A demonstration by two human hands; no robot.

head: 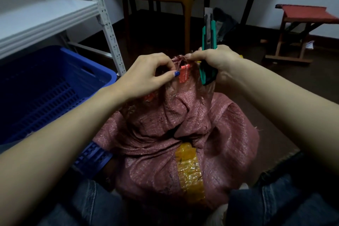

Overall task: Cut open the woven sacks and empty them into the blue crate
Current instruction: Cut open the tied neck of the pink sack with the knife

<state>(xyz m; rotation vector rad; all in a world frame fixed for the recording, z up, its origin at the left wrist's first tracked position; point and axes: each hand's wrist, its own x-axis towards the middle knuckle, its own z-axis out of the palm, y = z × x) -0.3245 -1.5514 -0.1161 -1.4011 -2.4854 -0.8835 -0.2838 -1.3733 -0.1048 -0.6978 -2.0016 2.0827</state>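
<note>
step: open sack neck | L hand (146, 75) pinches tied neck by tag (184, 75) | R hand (214, 60) grips knife (209, 38), blade up | sack (183, 134) upright btw knees, crate (55, 79) just left | tip: keep neck taut, cut under tie, blade away fr L fingers

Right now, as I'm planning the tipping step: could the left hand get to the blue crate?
Probably yes: the blue crate sits just beside that forearm, nothing between, though the left hand pinches the neck of the sack and must let go first.
</note>
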